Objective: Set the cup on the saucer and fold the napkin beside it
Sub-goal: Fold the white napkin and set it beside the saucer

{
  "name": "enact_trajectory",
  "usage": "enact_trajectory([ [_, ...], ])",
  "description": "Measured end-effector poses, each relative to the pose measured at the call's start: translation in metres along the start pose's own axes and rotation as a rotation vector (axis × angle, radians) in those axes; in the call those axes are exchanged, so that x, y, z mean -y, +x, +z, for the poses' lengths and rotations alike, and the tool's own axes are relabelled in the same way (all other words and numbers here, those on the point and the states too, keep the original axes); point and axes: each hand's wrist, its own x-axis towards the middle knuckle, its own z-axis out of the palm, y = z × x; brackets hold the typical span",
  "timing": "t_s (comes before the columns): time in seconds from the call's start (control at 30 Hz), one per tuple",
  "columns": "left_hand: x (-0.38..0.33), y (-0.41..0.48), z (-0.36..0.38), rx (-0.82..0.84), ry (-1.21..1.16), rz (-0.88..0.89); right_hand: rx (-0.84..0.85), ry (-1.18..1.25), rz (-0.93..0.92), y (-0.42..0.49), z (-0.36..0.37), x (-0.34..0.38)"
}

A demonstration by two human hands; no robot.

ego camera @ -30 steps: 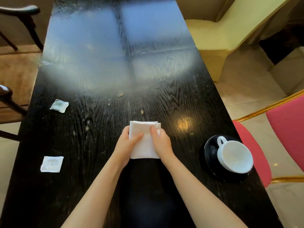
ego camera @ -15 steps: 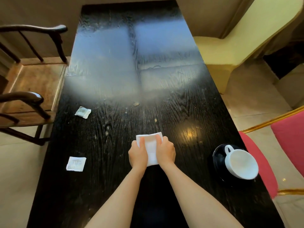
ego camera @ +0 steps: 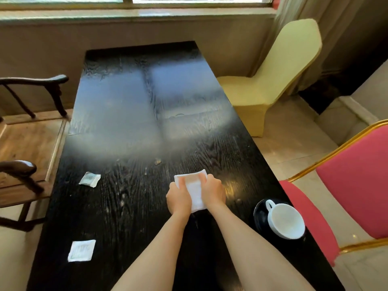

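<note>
A folded white napkin [ego camera: 194, 191] lies on the black wooden table [ego camera: 130, 127] in front of me. My left hand [ego camera: 178, 197] rests on its left side and my right hand [ego camera: 214, 191] on its right side, both with fingers curled over the cloth. To the right, near the table's right edge, a white cup [ego camera: 285, 221] stands on a black saucer [ego camera: 259, 215], its handle pointing to the far left. The cup is empty.
Two small white sachets lie on the table's left side, one [ego camera: 89, 179] farther away and one [ego camera: 81, 250] nearer. A dark wooden armchair [ego camera: 27, 127] stands left, a cream covered chair [ego camera: 273, 74] at the far right, a pink chair [ego camera: 352, 181] close right.
The view has tilted up, showing the table's far end and the window wall. My hands have closed in over the napkin, which looks narrower than a second ago. Cup and saucer have not moved.
</note>
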Motion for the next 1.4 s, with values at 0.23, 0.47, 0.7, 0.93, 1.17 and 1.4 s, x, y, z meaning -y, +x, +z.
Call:
enact_trajectory([
  [0.23,-0.059,-0.018,0.067,0.003,-0.066,0.051,-0.04,0.039,-0.094,0.05,-0.077,-0.031],
  [0.47,-0.101,-0.036,0.147,-0.021,-0.072,0.077,-0.064,0.057,-0.126,0.105,-0.132,-0.083],
  [0.7,-0.102,-0.04,0.21,0.011,-0.044,0.069,-0.033,0.071,-0.052,0.142,-0.142,-0.138],
  [0.93,-0.067,-0.036,0.229,0.069,0.128,0.047,0.173,0.07,0.013,0.155,-0.119,-0.177],
  [1.17,-0.058,-0.037,0.226,0.159,0.23,0.129,0.285,0.053,-0.111,0.155,-0.122,-0.187],
  [1.4,-0.046,-0.051,0.229,0.131,0.405,0.226,0.265,-0.005,-0.172,0.149,-0.126,-0.198],
])
